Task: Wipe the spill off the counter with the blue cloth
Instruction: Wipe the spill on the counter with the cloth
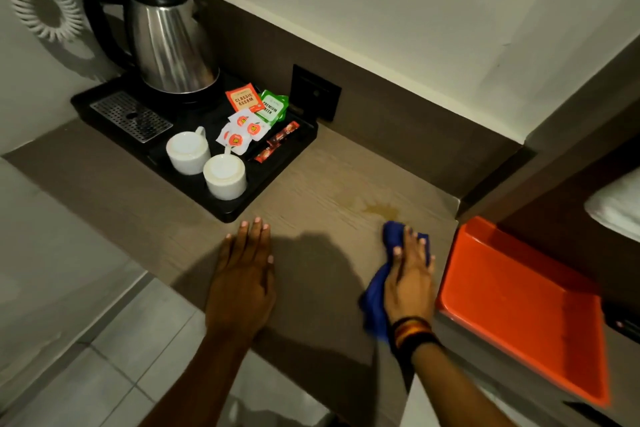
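A yellowish-brown spill (pixel 375 209) lies on the wooden counter (pixel 311 191), near its right end. The blue cloth (pixel 377 291) is bunched on the counter just in front of the spill, its far tip almost touching the stain. My right hand (pixel 408 277) presses down on the cloth with fingers spread over it; striped bands circle that wrist. My left hand (pixel 244 277) lies flat on the bare counter to the left, palm down, fingers together, holding nothing.
A black tray (pixel 277 170) at the back left carries a steel kettle (pixel 169 42), two upturned white cups (pixel 207 163) and several tea and sugar sachets (pixel 252 118). A black wall socket (pixel 315 92) sits behind. An orange tray (pixel 519 308) lies right of the counter. Tiled floor is below.
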### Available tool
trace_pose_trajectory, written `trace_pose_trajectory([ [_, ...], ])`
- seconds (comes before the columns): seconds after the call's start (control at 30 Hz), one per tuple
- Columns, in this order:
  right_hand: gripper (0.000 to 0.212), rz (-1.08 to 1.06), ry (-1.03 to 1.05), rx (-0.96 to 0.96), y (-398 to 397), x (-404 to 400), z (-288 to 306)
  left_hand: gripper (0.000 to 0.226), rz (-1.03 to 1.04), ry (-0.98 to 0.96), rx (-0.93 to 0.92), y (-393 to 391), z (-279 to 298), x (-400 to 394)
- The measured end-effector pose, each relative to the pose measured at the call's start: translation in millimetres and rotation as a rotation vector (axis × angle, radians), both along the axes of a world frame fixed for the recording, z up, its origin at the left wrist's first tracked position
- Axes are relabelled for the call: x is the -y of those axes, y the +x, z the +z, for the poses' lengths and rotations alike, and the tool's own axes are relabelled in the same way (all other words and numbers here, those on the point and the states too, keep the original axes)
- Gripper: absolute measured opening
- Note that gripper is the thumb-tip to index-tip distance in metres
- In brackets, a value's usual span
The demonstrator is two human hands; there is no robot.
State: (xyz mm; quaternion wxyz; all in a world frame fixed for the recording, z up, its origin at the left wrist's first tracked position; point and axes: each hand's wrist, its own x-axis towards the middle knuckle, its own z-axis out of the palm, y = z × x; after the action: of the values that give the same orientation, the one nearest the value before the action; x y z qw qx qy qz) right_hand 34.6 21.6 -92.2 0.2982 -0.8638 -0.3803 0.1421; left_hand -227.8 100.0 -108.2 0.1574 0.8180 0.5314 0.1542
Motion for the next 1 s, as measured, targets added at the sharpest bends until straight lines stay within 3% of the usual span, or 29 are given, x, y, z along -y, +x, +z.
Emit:
trace_pose_trajectory([
  [0.1,0.048,-0.161,0.032,-0.063,26.0,-65.3,6.9,0.066,0.003,-0.010,0.023,0.1,-4.8,-3.5],
  [0.17,0.048,-0.118,0.017,-0.043,20.7,-102.5,7.4,0.067,-0.005,-0.015,0.014,0.4,-4.1,-5.3],
  [0.33,0.048,0.457,-0.046,0.182,-30.2,-85.5,-5.3,0.071,-0.016,-0.056,0.005,1.7,8.1,-2.3],
  [0.47,0.046,0.343,-0.017,0.179,-15.7,-55.9,-8.0,0.072,-0.018,-0.069,0.002,1.1,9.4,-2.0],
  [0.57,0.047,0.232,-0.114,0.248,-3.6,-102.1,-2.3,0.071,-0.007,-0.078,0.016,0.9,3.4,-3.7],
  [0.67,0.049,0.287,-0.147,0.264,-26.9,-140.5,6.4,0.066,0.004,-0.083,0.031,-0.3,0.8,-5.5],
  [0.83,0.048,0.659,-0.037,0.233,-76.4,-65.1,-3.4,0.065,-0.007,-0.061,0.040,1.0,12.5,-0.5],
  [0.93,0.049,0.550,-0.017,0.172,-41.5,-13.9,-9.0,0.066,0.010,-0.058,0.027,0.8,11.4,-0.4],
  [1.0,0.045,0.423,0.004,0.145,-6.4,-21.3,-6.8,0.063,0.010,-0.062,0.050,1.2,7.8,-0.6],
])
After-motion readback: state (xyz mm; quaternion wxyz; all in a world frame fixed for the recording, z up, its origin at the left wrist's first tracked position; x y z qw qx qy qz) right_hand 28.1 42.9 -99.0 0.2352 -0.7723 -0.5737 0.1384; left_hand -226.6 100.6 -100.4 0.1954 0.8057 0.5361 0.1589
